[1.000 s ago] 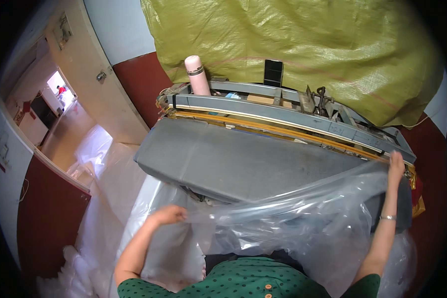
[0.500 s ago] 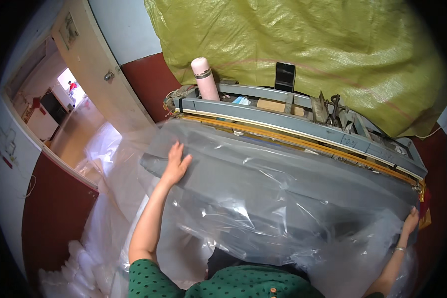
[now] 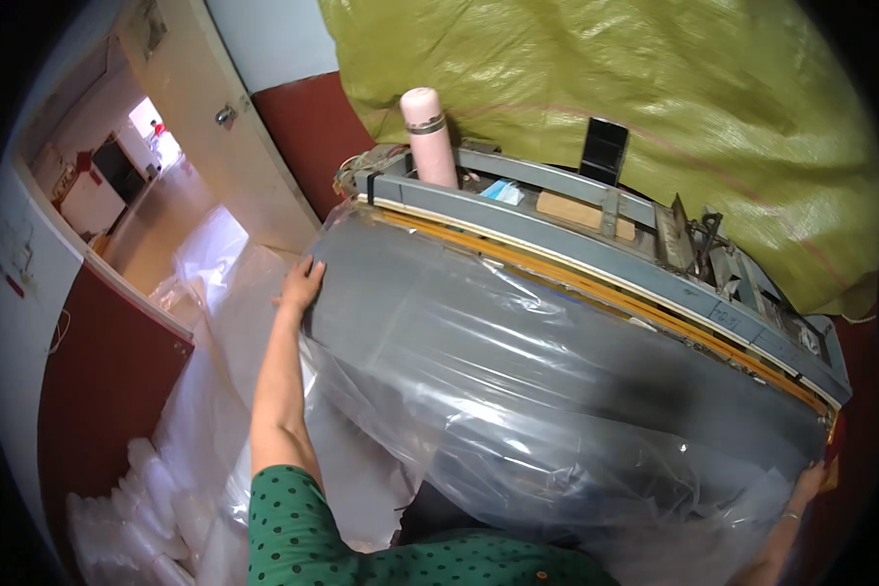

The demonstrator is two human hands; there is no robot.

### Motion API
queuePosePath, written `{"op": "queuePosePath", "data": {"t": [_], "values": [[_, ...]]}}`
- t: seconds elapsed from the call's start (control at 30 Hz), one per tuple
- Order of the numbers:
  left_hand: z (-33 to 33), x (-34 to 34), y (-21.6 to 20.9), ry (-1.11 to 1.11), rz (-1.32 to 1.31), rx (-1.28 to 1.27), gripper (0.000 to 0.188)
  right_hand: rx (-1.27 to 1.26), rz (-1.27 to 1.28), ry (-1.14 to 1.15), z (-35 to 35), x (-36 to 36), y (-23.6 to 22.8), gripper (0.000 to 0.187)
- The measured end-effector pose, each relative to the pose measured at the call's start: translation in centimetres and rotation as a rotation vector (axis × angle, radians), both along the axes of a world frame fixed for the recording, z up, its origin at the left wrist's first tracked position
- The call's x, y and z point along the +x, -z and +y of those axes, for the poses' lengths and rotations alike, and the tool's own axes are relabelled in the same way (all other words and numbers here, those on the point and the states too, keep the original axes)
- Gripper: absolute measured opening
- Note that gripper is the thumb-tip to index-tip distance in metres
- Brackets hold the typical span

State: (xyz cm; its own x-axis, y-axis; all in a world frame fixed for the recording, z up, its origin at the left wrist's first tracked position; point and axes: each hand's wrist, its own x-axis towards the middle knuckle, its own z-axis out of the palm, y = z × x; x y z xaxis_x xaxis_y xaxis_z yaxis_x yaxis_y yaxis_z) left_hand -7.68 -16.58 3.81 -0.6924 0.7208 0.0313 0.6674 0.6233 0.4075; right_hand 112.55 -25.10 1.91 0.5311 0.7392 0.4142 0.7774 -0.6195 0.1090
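Note:
A wide sheet of clear plastic film point(image 3: 479, 337) lies over the dark grey flat surface of a machine in front of me, pulled into long, shiny creases. At its left edge, my left hand point(image 3: 301, 283) has its fingers bent over the film, closed on it as far as I can see. Far to the right, my right hand point(image 3: 806, 485) is closed on the film's other side, near the machine's right end; its fingertips are partly hidden. Loose film hangs down toward my body.
Behind the surface runs a grey metal frame point(image 3: 557, 239) with orange-yellow strips point(image 3: 596, 298). On it stand a pink bottle point(image 3: 432, 142), a phone point(image 3: 604, 151) and metal tools point(image 3: 703, 244). Bundled clear film point(image 3: 151, 498) piles up at left, near an open door point(image 3: 230, 146).
My left hand has shifted left and up to the film's edge, its spread fingers now bent. The film has become flatter and tauter. My right hand stays at the right edge. The view has tilted.

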Motion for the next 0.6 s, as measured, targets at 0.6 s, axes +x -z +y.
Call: {"op": "queuePosePath", "data": {"t": [0.6], "values": [[-22.0,2.6,12.0,0.043,0.242,-0.078,0.024,0.126,0.315,-0.883,14.1,-28.6,-14.3,0.011]]}}
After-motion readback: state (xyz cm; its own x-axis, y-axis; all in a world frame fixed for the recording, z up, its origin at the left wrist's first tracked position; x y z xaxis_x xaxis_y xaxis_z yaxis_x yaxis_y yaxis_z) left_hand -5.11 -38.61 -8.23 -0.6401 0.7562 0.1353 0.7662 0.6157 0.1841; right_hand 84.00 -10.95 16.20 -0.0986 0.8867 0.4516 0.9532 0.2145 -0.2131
